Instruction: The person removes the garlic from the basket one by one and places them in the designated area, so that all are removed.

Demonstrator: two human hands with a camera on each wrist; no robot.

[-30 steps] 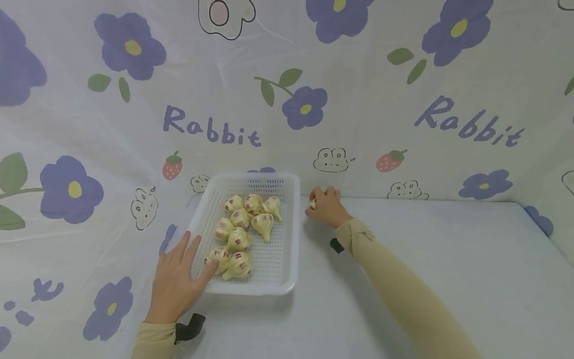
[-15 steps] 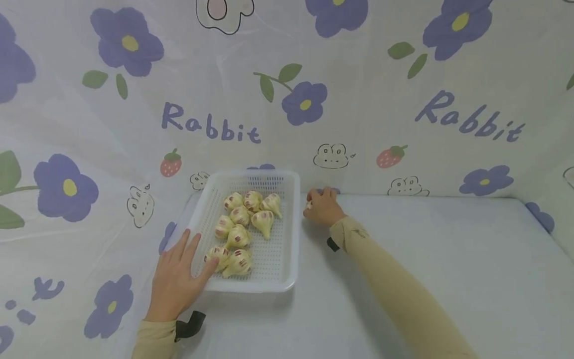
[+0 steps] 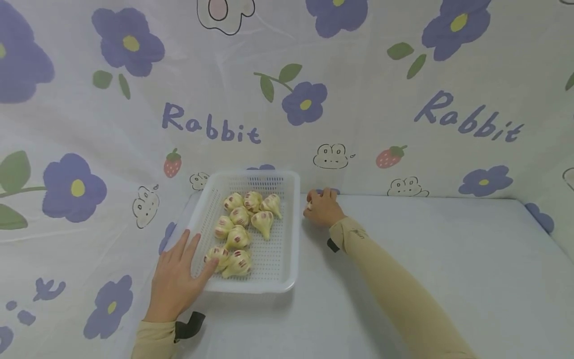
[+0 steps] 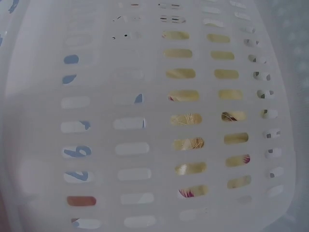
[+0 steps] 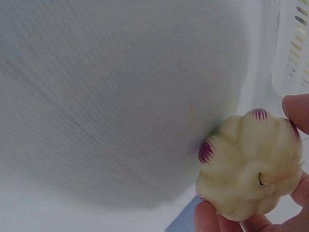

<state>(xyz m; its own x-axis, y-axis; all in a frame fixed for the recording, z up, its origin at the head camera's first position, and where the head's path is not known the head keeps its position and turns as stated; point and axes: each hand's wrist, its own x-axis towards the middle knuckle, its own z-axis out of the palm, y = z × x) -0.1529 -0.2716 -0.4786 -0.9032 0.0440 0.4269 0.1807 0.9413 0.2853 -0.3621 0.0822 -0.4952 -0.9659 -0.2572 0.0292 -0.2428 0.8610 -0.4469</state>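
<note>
A garlic bulb [image 5: 248, 166], cream with purple streaks, is held between the thumb and fingers of my right hand [image 3: 324, 207], at the back of the table just right of the basket. In the head view the hand mostly hides it. My left hand [image 3: 175, 281] rests at the front left corner of the white plastic basket [image 3: 293, 239], fingers straight along the rim and thumb reaching over its inside. Several garlic bulbs [image 3: 239, 237] lie in the basket, mostly on its left and far side. The left wrist view shows the slotted basket wall [image 4: 104, 113] close up.
A white cloth-covered table [image 3: 426, 259] extends to the right and front. Behind it hangs a white curtain [image 3: 358, 75] with purple flowers and rabbit drawings. The basket's far rim stands near this curtain.
The right hand has shifted very slightly left toward the basket with the garlic bulb in its grip. The left hand and the basket stay in place.
</note>
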